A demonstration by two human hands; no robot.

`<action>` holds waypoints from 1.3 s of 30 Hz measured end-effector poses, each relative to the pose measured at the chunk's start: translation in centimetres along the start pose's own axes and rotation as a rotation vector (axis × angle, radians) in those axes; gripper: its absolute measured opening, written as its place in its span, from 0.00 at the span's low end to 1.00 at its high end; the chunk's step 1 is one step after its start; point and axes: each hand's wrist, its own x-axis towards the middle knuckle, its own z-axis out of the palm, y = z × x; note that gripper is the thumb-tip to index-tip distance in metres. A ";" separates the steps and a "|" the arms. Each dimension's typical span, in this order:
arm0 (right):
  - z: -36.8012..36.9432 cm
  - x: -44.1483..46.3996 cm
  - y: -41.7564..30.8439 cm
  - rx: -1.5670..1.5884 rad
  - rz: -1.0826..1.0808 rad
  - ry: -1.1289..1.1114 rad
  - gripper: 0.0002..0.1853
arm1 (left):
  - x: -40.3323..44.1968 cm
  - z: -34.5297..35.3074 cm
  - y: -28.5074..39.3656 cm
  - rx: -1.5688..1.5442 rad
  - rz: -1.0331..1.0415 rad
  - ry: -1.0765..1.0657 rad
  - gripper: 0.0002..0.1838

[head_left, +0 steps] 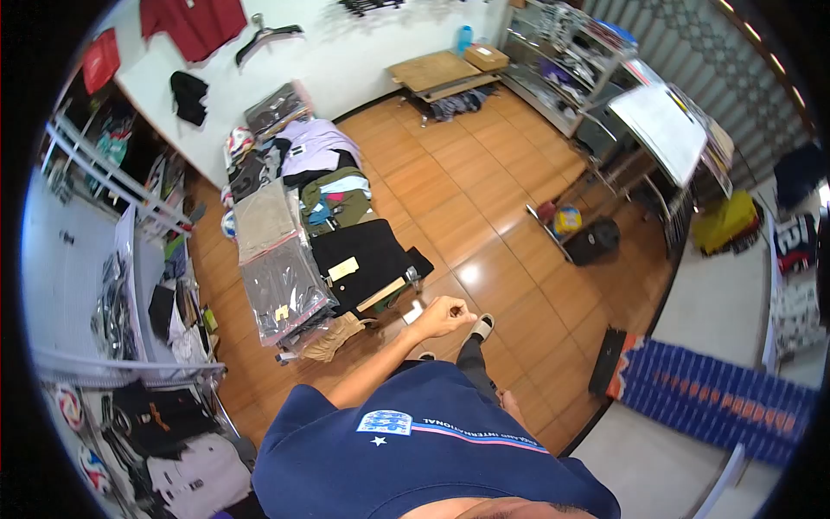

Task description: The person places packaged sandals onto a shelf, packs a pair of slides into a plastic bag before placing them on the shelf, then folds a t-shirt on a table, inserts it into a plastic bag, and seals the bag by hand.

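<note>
My left hand (pixel 443 317) is held out in front of my body with its fingers curled together. Whatever it may hold is too small or hidden to tell. A small white thing (pixel 415 312) shows beside its wrist; whether they touch is unclear. Nearest to this hand is a low table edge (pixel 385 294) bearing a folded black garment (pixel 363 259) with a pale tag (pixel 343 269). My right hand (pixel 510 405) hangs low by my leg, mostly hidden by my dark blue shirt (pixel 432 458), so its fingers cannot be made out.
Bagged grey clothes (pixel 285 285), a lilac garment (pixel 316 147) and an olive garment (pixel 341 199) lie left of the tiled floor (pixel 484 216). A white-topped table (pixel 661 130) stands at right. Blue patterned cloth (pixel 709 394) lies lower right. Shelves (pixel 553 78) stand behind.
</note>
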 end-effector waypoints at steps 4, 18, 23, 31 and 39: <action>-2.8 2.6 -4.8 -0.737 -0.972 -0.081 0.17 | 4.6 -0.3 -12.5 0.009 -0.206 0.237 0.25; -4.3 23.1 -28.4 -0.176 0.007 -0.006 0.11 | -3.9 6.1 -33.0 0.512 -0.873 0.422 0.16; 0.0 22.6 -37.1 -0.265 -0.055 -0.081 0.12 | -2.1 8.8 -32.7 0.377 -0.902 0.416 0.16; 7.4 23.5 -48.7 -0.190 -0.085 -0.120 0.10 | 14.9 -0.2 -33.8 0.212 -0.839 0.364 0.15; 11.3 27.9 -55.9 -0.373 -0.086 -0.109 0.10 | 34.8 -16.8 -25.7 -0.457 -0.802 0.790 0.09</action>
